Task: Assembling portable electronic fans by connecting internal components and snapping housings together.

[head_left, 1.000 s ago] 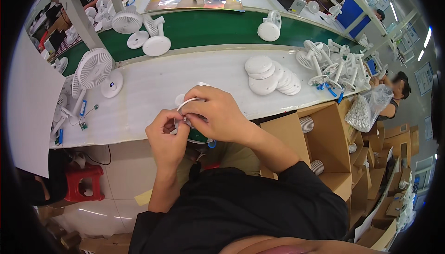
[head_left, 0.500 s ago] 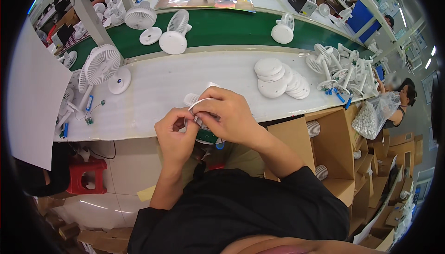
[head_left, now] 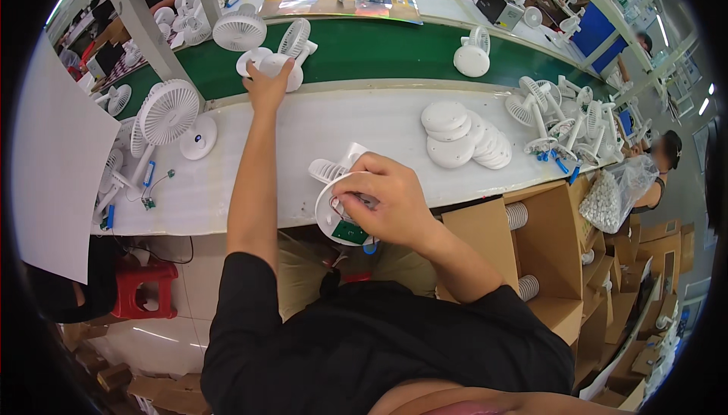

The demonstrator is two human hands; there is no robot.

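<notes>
Head view: the left hand (head_left: 267,85) is stretched to the upper centre-left of the frame, fingers closed on a white fan base (head_left: 274,64) lying on the green conveyor belt (head_left: 379,51). The right hand (head_left: 387,199) is seen at frame centre, clamped over a round white base shell (head_left: 337,214) with a green circuit board (head_left: 349,231), held at the near edge of the white surface (head_left: 318,127). A stack of white discs (head_left: 462,136) is seen right of centre; an assembled white fan (head_left: 171,115) stands at left.
</notes>
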